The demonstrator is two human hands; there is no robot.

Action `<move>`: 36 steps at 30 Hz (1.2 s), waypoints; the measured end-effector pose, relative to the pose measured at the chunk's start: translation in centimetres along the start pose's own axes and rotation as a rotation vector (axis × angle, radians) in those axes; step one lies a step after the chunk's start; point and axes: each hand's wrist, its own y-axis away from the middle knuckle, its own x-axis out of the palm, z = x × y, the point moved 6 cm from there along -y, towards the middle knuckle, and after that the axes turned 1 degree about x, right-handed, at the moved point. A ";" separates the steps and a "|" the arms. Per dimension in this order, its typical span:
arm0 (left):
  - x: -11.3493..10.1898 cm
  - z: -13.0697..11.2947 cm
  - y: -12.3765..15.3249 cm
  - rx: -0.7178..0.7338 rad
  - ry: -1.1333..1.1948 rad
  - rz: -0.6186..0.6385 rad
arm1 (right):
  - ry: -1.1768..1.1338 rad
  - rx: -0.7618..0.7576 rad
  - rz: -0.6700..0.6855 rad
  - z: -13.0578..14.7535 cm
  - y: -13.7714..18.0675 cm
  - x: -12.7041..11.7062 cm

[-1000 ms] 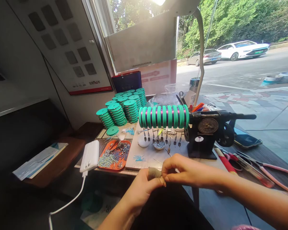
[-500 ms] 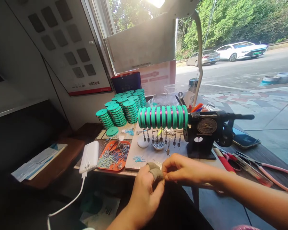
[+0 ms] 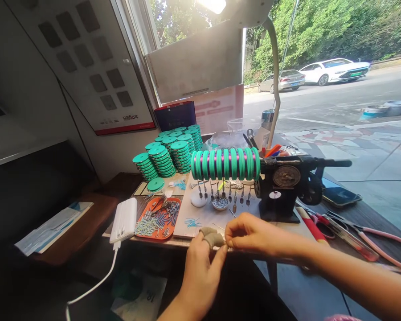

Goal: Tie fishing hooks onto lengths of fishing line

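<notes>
My left hand rises from below near the table's front edge, its thumb and forefinger wearing grey cloth finger covers and pinched together. My right hand comes in from the right and pinches at the same spot, fingertips touching the left ones. What they hold between them is too small to make out. Just behind stands a black hand-crank winder carrying a row of green spools wound with purple line, small weights hanging beneath.
Stacks of green spools stand at the back left. An orange tray holds several small tubes beside a white power bank with a cable. Pink-handled pliers, scissors, and a phone lie at the right. A lamp arm rises behind.
My left hand has turned and lifted slightly, fingers opening out behind the pinch. The right hand stays pinched at the same spot. The view has shifted a little.
</notes>
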 end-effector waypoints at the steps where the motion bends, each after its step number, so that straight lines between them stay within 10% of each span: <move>1: 0.3 0.8 0.0 -0.162 0.165 0.032 | 0.017 -0.008 -0.027 0.2 0.1 -0.1; 6: 2.2 1.9 0.4 -0.598 0.798 0.227 | 0.227 -0.143 -0.118 1.3 0.8 -0.1; 15: 2.8 1.9 1.0 -0.773 0.994 0.219 | 0.388 -0.260 -0.189 1.8 1.3 0.1; 36: 0.6 0.7 0.5 -0.230 0.397 -0.030 | 0.036 -0.120 -0.205 0.6 1.0 0.1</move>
